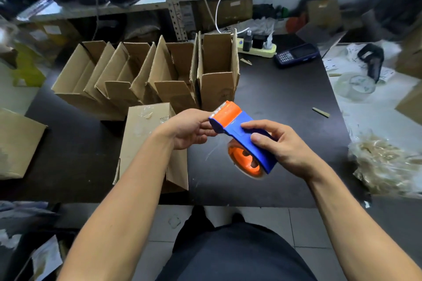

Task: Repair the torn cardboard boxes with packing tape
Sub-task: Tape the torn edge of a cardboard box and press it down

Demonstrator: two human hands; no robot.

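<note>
The right grip (277, 143) wraps the blue-and-orange tape dispenser (242, 134) above the dark bench (285, 98), the left grip (190, 129) pinching its cutter end, over a taped cardboard box (146, 134).

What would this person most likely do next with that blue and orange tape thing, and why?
Probably pull the tape end free at the cutter. The right hand holds the tape dispenser above the table, and the left hand pinches at its orange toothed end, where a thin clear strand hangs. The flattened box lies just under the left forearm, ready for taping.
</note>
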